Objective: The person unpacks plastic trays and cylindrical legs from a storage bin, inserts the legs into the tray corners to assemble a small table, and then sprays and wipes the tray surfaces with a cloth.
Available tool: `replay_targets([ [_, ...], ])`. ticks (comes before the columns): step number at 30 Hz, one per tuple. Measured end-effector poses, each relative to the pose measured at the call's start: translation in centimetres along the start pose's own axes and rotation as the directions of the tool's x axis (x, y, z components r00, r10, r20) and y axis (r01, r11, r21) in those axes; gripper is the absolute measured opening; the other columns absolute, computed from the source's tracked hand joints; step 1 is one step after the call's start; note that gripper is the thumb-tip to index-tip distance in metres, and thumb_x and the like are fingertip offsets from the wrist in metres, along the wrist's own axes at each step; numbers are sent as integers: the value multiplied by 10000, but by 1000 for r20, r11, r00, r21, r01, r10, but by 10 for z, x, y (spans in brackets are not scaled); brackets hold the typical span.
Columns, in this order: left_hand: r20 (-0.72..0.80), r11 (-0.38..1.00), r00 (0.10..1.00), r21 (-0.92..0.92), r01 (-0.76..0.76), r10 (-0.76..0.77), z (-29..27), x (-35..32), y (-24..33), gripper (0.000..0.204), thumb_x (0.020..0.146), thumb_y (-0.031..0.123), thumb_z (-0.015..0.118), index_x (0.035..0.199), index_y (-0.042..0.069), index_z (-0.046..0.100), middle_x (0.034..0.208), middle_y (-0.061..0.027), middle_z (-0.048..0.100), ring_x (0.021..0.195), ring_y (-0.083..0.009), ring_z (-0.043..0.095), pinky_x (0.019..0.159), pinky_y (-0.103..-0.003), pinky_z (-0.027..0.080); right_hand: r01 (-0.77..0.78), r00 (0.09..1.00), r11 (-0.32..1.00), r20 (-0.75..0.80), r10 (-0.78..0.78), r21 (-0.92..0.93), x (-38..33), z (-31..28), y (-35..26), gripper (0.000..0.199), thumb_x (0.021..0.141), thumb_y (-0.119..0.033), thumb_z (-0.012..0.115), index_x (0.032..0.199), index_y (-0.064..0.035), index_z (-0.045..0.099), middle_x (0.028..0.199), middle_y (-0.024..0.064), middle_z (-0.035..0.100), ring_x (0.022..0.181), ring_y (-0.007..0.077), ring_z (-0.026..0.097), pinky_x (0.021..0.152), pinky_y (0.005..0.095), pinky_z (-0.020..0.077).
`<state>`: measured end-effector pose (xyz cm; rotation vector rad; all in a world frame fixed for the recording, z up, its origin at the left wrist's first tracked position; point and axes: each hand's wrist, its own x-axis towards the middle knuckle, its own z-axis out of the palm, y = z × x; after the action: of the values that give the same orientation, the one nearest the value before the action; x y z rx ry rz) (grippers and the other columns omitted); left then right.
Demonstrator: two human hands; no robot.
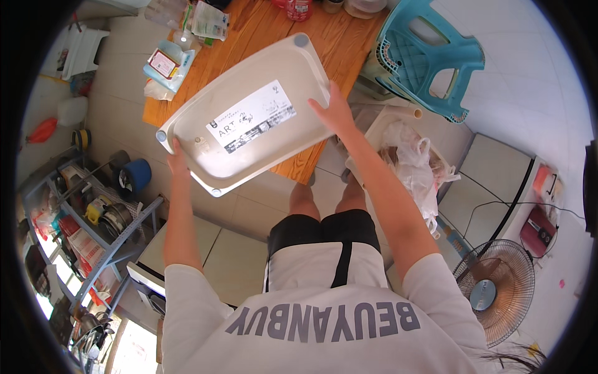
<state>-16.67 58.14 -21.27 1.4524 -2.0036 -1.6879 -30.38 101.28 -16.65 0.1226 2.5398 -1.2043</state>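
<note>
A shallow beige plastic tray (187, 128), rectangular with rounded corners, is held up tilted over the near part of the wooden table. Small round pads mark several of its corners, and a black-and-white printed label (252, 116) sits on its middle. My left hand (178, 161) grips the tray's left end near the lower corner. At the opposite end, my right hand (332, 113) holds the right edge, thumb on the face towards me. The fingers behind the tray are hidden in part.
Packets (167, 65) lie on the wooden table's (249, 37) left side. Blue-green stools (423, 56) stand at the right, above a bin of plastic bags (411, 159). A fan (492, 293) is at lower right; a metal rack (112, 249) with pans is at left.
</note>
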Motion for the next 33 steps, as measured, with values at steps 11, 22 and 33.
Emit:
replay_targets([
  [11, -26, 862, 879, -211, 461, -477, 18, 3, -130, 458, 902, 429, 546, 1063, 0, 535, 894, -60, 598, 633, -137, 549, 489, -278, 423, -127, 989, 980, -96, 113, -154, 2, 27, 75, 440, 826, -175, 616, 1201, -12, 452, 1193, 176, 472, 1038, 362, 524, 859, 426, 456],
  [22, 243, 998, 969, -64, -19, 34, 25, 71, -39, 278, 882, 170, 522, 1069, -36, 510, 889, -78, 581, 749, -144, 554, 653, -282, 446, -294, 951, 935, 39, 307, -198, -63, 52, 94, 370, 824, -197, 607, 1099, -2, 454, 1086, 227, 504, 992, 403, 538, 825, 456, 457],
  [33, 515, 373, 503, 340, -863, 694, 206, -118, 125, 382, 782, 88, 625, 1152, 67, 533, 1159, -146, 513, 1147, -314, 443, 998, -431, 315, -286, 943, 957, 161, 290, -51, -48, 47, 94, 296, 825, -115, 537, 1090, 17, 530, 1094, 228, 588, 1010, 346, 578, 820, 410, 471],
])
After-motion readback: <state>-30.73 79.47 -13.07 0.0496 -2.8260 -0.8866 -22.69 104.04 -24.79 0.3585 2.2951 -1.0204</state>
